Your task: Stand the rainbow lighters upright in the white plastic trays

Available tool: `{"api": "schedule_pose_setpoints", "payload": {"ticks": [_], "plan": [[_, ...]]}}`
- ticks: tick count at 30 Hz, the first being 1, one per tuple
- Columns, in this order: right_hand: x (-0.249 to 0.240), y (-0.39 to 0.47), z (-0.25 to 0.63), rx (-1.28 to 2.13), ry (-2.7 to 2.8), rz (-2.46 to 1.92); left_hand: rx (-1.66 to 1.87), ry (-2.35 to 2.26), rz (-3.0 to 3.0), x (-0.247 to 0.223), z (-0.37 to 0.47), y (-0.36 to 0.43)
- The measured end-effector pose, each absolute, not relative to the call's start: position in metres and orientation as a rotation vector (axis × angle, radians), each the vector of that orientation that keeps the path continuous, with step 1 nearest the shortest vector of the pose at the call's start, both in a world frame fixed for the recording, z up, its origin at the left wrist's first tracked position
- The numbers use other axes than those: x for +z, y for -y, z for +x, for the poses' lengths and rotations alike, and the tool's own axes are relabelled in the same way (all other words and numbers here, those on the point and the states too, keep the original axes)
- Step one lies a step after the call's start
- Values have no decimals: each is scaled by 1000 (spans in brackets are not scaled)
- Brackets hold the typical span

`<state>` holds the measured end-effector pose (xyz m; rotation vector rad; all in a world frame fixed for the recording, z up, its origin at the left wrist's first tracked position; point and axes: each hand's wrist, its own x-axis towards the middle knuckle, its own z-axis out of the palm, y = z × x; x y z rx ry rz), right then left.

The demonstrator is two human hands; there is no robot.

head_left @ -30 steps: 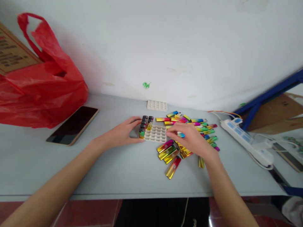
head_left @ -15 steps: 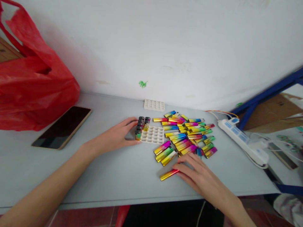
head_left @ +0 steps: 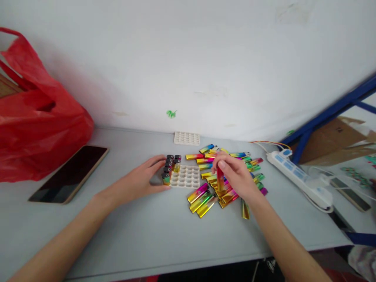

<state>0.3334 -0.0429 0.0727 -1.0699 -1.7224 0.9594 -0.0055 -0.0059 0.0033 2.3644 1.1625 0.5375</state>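
Observation:
My right hand (head_left: 235, 176) pinches a red and gold lighter (head_left: 220, 181) and holds it about upright above a pile of metallic multicoloured lighters (head_left: 225, 197). At the left end of a white tray with rows of round holes (head_left: 189, 177), my left hand (head_left: 148, 174) curves round the edge, fingers behind and thumb in front. Several lighters with black tops (head_left: 169, 166) stand upright in the tray's left columns, beside that hand. A small yellow piece (head_left: 176, 167) is among them. The other holes in view hold no lighter.
A second white tray (head_left: 187, 138) lies by the wall. On the left are a phone (head_left: 70, 174) and a red plastic bag (head_left: 44, 121). A power strip (head_left: 299, 178) with cables lies at the right, near a blue metal frame (head_left: 331, 113) and a cardboard box (head_left: 335, 141).
My right hand has lifted the red and gold lighter from the table's front, moved it up and left, and turned it upright. My left hand stays at the tray. The view has shifted slightly.

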Motion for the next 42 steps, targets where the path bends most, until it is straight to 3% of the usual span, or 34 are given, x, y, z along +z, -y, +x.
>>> {"api": "schedule_pose_setpoints", "payload": {"ticks": [5,14,21,31,42], "plan": [[64,13,311,1346,1602,-984,545,-1163,2339,6,-5,8],[34,28,298,1311,1555,-1094,531,-1209,2378,6,-7,12],[36,28,292,1555,1382,-1032,586,-1201,2406,-4,-12,9],[47,28,292,1588,1220,-1162,594,-1253,2418,8,-3,12],[34,23,294,1230,1229,-1429,679,-1241,2412,6,-1,9]]}}
